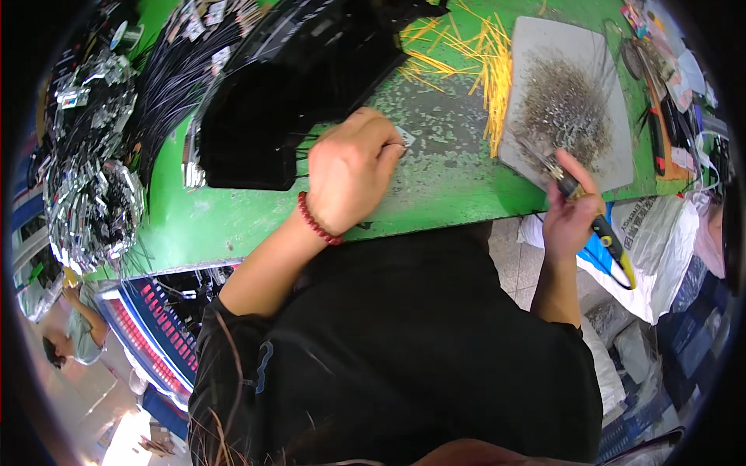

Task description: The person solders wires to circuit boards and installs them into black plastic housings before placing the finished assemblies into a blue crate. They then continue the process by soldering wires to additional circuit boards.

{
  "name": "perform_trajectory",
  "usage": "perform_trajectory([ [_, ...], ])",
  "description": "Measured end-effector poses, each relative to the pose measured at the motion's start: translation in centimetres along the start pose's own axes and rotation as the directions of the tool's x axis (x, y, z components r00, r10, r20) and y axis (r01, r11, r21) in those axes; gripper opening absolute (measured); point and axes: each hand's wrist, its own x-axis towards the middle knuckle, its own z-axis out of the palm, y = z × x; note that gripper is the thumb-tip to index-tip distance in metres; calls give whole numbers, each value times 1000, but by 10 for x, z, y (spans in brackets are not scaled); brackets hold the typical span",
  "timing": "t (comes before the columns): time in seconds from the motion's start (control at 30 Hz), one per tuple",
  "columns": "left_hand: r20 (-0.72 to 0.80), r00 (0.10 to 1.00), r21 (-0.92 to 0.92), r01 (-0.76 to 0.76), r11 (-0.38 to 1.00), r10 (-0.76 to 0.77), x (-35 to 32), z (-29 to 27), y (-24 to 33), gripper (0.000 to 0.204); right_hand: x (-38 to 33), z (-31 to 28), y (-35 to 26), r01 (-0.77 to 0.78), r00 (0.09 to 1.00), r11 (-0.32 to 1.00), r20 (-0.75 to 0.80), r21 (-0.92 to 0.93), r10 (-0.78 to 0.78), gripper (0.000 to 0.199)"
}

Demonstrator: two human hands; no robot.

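Observation:
My left hand (353, 159), with a red beaded bracelet on its wrist, is closed in a pinch over the green table (458, 175). A small whitish piece (406, 138) shows by its fingertips, and thin black wires (305, 149) run out at its left side; what exactly the fingers grip is hidden. Wrapped round a soldering iron (610, 237) with a black and yellow handle is my right hand (573, 206). The iron's metal end points up and left over the near edge of a pale grey pad (532, 39) covered in dark specks.
Glossy black panels (256, 116) lie left of my left hand. Bundled black cables (167, 93) and a heap of shiny strips (93, 206) crowd the far left. Yellow sticks (497, 85) lie beside the pad. An orange-handled tool (659, 159) is at right. Another person (81, 326) is at lower left.

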Motion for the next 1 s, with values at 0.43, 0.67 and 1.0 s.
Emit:
perform_trajectory([
  [0.43,100,989,-34,114,993,-110,0,-9,0,9,8,-47,12,-57,989,979,-121,197,82,16],
  [0.67,125,990,-48,78,996,-71,1,-10,2,11,5,-58,7,-68,990,962,-103,266,98,11],
  [1.0,182,978,-61,116,991,-104,0,-16,6,10,9,-65,13,162,945,986,-285,-27,-163,11],
])
